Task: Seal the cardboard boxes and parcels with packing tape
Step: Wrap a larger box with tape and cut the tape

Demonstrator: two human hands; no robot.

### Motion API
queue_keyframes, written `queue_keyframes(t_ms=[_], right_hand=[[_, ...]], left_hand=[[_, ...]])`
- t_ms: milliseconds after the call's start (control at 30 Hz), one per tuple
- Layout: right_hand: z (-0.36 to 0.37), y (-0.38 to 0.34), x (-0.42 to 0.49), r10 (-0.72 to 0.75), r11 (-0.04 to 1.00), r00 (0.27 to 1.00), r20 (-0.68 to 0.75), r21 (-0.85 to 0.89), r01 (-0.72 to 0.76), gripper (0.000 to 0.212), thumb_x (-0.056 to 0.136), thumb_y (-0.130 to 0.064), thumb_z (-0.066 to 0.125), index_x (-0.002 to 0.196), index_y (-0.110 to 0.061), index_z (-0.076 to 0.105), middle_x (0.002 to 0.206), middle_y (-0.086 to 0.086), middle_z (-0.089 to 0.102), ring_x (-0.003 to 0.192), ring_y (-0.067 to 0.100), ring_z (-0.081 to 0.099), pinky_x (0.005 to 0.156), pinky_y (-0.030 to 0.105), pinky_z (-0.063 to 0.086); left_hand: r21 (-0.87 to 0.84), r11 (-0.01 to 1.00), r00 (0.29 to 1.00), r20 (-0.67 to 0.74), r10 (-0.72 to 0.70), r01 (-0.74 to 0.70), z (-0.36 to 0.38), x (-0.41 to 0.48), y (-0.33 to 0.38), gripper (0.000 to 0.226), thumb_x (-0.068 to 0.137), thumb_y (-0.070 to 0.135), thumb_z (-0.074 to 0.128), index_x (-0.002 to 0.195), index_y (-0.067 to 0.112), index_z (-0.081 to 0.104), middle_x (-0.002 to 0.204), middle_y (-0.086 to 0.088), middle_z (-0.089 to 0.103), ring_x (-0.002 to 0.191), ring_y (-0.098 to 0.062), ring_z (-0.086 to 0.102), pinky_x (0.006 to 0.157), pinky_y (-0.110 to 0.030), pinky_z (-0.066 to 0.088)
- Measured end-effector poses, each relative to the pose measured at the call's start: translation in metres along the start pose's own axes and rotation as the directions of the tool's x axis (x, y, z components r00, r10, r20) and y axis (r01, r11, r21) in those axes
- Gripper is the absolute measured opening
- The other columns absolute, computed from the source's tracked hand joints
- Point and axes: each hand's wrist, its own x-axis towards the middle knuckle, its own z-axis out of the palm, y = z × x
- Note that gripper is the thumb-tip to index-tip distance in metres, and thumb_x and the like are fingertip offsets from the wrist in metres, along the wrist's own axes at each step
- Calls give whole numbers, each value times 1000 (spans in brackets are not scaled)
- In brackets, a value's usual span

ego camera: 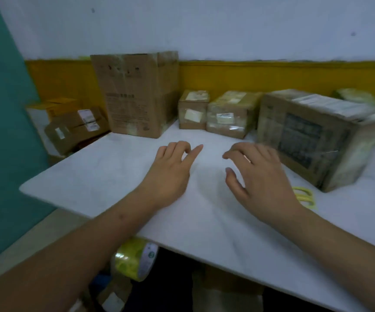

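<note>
Both my hands hover over the white table (105, 176), holding nothing. My left hand (170, 174) has loosely curled fingers with the forefinger pointing forward. My right hand (258, 176) has spread, relaxed fingers. A tall cardboard box (134, 95) stands at the back left. Two small taped boxes sit behind my hands, one (193, 110) beside the other (230, 114). A large taped box (317, 138) lies to the right of my right hand. A roll of clear yellowish packing tape (134, 260) sits below the table's near edge, under my left forearm.
Yellow-handled scissors (303, 197) lie on the table just right of my right wrist. More cardboard parcels (76, 127) are piled off the table at the left, against a teal wall. A wrapped parcel (357, 97) shows behind the large box.
</note>
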Motion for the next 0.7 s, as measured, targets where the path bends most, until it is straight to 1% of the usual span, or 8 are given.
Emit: queue_keyframes(t_ms=[133, 267, 367, 433, 500, 567, 633, 700], right_hand=[[-46, 85, -27, 53, 977, 961, -272, -183, -106, 39, 92, -28, 54, 122, -5, 63, 128, 16, 57, 117, 37, 53, 99, 48, 36], [-71, 155, -46, 288, 929, 923, -254, -160, -334, 74, 90, -49, 54, 151, -12, 33, 159, 18, 18, 148, 32, 16, 115, 59, 21], [-62, 177, -57, 494, 868, 862, -116, 119, -481, 92, 86, -61, 52, 158, -24, 7, 165, 4, -9, 151, 12, -9, 121, 39, 15], [-52, 179, -56, 535, 827, 842, -75, 253, -503, 100, 83, -54, 60, 157, -28, -1, 165, -2, -8, 151, 7, -10, 120, 39, 16], [-43, 176, -52, 553, 818, 828, -91, 248, -519, 108, 79, -39, 73, 155, -27, -3, 164, 2, 0, 152, 12, -2, 120, 41, 19], [-35, 173, -48, 591, 801, 795, -138, 219, -557, 115, 76, -30, 80, 154, -27, -4, 160, 6, 8, 148, 8, 7, 117, 29, 22], [-27, 169, -45, 614, 788, 768, -183, 190, -585, 117, 75, -31, 82, 156, -23, -4, 158, 5, 10, 141, -2, 7, 112, 11, 17], [-19, 165, -41, 636, 771, 738, -224, 196, -605, 118, 76, -33, 82, 156, -20, -4, 158, 4, 10, 142, -1, 9, 111, 8, 16]], left_hand=[[-241, 962, 960, -273, 63, -132, 1, 69, 62, 53, 101, 23, 37, 152, 12, 35, 139, -13, 45, 128, -29, 42, 104, -43, 33], [-404, 890, 943, -324, 77, -211, 10, 152, 87, 53, 104, 25, 34, 156, 18, 26, 154, -9, 32, 143, -29, 29, 116, -48, 25], [-497, 845, 955, -291, 48, -194, 32, 203, 98, 52, 107, 35, 29, 157, 27, 21, 164, -1, 15, 152, -26, 7, 121, -51, 11], [-565, 797, 964, -255, 74, -211, 48, 223, 108, 48, 106, 41, 28, 152, 28, 34, 162, 3, 21, 152, -24, 5, 121, -50, 10], [-656, 718, 963, -257, 78, -233, 61, 230, 121, 43, 105, 41, 31, 139, 20, 47, 150, -3, 39, 147, -29, 19, 118, -50, 20], [-674, 696, 947, -320, 28, -249, 71, 232, 130, 40, 104, 37, 31, 131, 14, 50, 137, -8, 47, 137, -32, 31, 114, -50, 26], [-662, 703, 929, -370, -7, -259, 78, 234, 135, 38, 104, 33, 31, 128, 10, 50, 133, -11, 49, 134, -34, 35, 113, -52, 26], [-658, 705, 922, -386, -15, -264, 81, 234, 137, 38, 104, 31, 31, 129, 9, 50, 134, -12, 48, 135, -36, 34, 113, -53, 27]])
